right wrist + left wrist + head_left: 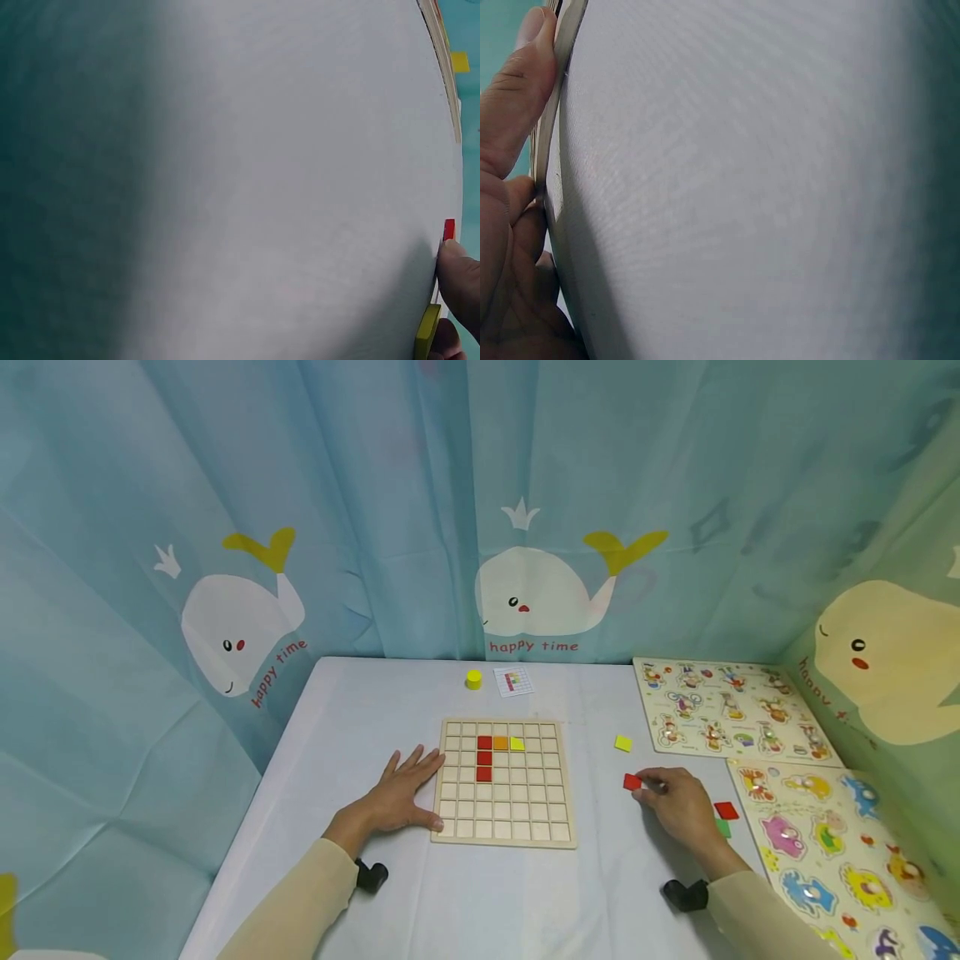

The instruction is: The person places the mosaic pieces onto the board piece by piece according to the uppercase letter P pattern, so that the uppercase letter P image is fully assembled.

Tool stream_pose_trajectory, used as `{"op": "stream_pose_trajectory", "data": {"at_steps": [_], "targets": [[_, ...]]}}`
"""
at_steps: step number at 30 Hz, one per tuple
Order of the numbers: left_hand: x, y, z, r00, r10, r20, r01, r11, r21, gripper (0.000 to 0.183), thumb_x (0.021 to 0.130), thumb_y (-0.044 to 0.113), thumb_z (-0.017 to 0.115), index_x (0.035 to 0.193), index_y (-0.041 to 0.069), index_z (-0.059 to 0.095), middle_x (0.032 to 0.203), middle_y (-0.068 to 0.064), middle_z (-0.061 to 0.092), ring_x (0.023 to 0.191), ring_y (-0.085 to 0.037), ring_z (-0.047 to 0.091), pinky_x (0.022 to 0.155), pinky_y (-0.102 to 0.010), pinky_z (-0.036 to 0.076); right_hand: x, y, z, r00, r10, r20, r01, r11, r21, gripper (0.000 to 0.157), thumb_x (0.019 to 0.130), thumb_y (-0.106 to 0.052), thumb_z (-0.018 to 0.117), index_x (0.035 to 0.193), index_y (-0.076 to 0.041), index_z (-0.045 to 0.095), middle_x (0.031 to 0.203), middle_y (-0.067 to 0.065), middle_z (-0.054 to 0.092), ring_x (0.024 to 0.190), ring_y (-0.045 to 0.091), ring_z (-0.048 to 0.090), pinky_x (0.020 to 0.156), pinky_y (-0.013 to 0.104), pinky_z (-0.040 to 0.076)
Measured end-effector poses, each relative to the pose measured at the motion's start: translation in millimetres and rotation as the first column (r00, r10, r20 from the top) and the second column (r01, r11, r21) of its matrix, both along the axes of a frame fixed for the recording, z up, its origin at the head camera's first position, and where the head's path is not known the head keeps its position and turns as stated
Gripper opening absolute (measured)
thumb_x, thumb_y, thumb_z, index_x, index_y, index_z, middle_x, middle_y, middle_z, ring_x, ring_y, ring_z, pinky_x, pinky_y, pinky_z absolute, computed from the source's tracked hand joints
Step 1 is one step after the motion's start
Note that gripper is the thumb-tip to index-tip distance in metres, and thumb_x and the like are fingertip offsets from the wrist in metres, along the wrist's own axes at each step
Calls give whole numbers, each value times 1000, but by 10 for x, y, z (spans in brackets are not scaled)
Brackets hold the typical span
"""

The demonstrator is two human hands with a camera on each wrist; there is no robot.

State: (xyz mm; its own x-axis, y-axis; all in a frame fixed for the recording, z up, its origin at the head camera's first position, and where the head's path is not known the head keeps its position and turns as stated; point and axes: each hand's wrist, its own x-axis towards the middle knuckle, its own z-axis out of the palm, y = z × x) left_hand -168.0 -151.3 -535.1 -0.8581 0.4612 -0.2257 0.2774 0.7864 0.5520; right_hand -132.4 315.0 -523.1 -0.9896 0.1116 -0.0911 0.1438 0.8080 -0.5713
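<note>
A wooden grid board (525,814) lies in the middle of the table. On it sit a column of red tiles (484,758), an orange tile (500,743) and a yellow tile (517,744), which looks slightly askew. My left hand (401,793) rests with fingers spread at the board's left edge, the thumb touching its lower corner. To the board's right, my right hand (675,802) pinches a red square tile (632,782) between thumb and fingers. The right wrist view also shows a yellow tile (427,331) beside those fingers; whether they hold it I cannot tell.
A loose yellow tile (623,743) lies beyond my right hand. Another red tile (726,811) and a green tile (723,828) lie beside that wrist. A yellow cylinder (474,680) and pattern card (513,682) sit behind the board. Picture puzzle boards (735,710) occupy the right side.
</note>
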Motion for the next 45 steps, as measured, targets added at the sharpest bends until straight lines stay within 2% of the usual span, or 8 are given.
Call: {"op": "stream_pose_trajectory", "data": {"at_steps": [3, 8, 15, 22, 26, 31, 39, 45], "targets": [[-2, 0, -1, 1000, -1, -4, 1, 1000, -5, 120, 73, 55, 91, 168, 17, 29, 176, 1, 22, 166, -24, 3, 134, -50, -10, -8, 3, -1, 1000, -7, -4, 7, 1000, -1, 35, 96, -13, 73, 127, 4, 70, 127, 31, 60, 106, 41, 56, 91, 57, 50], [-3, 2, 1, 1000, 3, -5, -3, 1000, -14, 120, 73, 56, 91, 168, 17, 29, 176, 1, 22, 166, -24, 3, 134, -50, -10, -27, 16, 18, 1000, -12, -20, 12, 1000, -19, 38, 95, -15, 75, 128, 4, 69, 123, 29, 64, 102, 38, 59, 83, 48, 49], [-1, 7, 7, 1000, 11, -1, -11, 1000, -14, 121, 72, 56, 92, 169, 19, 29, 176, 2, 22, 166, -24, 4, 134, -50, -10, -59, -12, 56, 999, -39, -13, 37, 994, -100, 37, 98, -14, 72, 131, 3, 67, 125, 26, 70, 111, 40, 65, 92, 51, 56], [-6, 12, 1, 1000, 15, 1, -15, 1000, -16, 121, 72, 55, 92, 168, 18, 29, 176, 2, 22, 166, -24, 4, 134, -50, -9, -109, -45, 58, 995, -84, -59, 78, 992, -97, 32, 99, -11, 71, 130, -1, 69, 119, 27, 73, 106, 39, 70, 73, 26, 54], [-9, 10, 0, 1000, 11, 0, -11, 1000, -14, 120, 73, 55, 92, 168, 18, 29, 176, 1, 23, 166, -24, 4, 134, -51, -9, -134, -75, 65, 991, -105, -89, 94, 989, -118, 30, 100, -8, 68, 129, -1, 69, 116, 26, 75, 99, 35, 71, 63, 19, 52], [-5, -4, 2, 1000, -3, -2, 3, 1000, -2, 119, 74, 54, 92, 168, 18, 29, 176, 1, 22, 166, -24, 4, 134, -50, -9, -172, -130, 67, 986, -96, -138, 76, 986, -147, 29, 99, -6, 69, 128, -1, 70, 113, 24, 75, 94, 28, 70, 61, 17, 51], [7, -18, -6, 1000, -12, -10, 12, 1000, 3, 119, 75, 54, 91, 169, 18, 28, 177, 3, 21, 166, -24, 3, 134, -50, -9, -230, -241, 96, 982, -86, -168, 60, 986, -154, 31, 99, -7, 70, 130, -1, 71, 114, 24, 75, 97, 30, 70, 64, 18, 50], [7, -17, -10, 1000, -5, -9, 5, 1000, 2, 119, 75, 56, 90, 169, 18, 28, 177, 4, 20, 166, -23, 3, 134, -49, -9, -278, -410, 123, 971, -70, -229, 33, 986, -163, 29, 97, -4, 72, 126, -2, 74, 109, 23, 77, 92, 27, 70, 64, 18, 49]]}}
